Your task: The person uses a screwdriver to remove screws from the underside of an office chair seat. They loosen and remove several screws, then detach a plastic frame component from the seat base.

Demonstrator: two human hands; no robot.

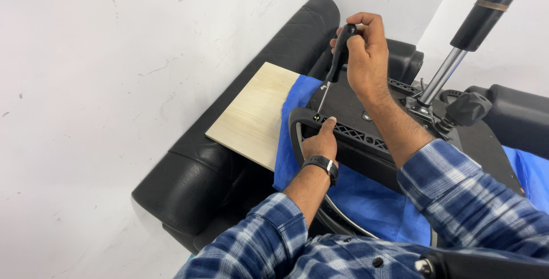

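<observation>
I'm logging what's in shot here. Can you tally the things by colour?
Black: 4 (screwdriver, chair base, gas cylinder, wristwatch)
Blue: 1 (cloth)
Light wood: 1 (board)
Total: 6

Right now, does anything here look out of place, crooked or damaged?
Nothing looks damaged. The chair base lies upside down on a blue cloth on the sofa. A wooden board lies loose beside it. The right hand holds a screwdriver; the left hand steadies the armrest.
</observation>
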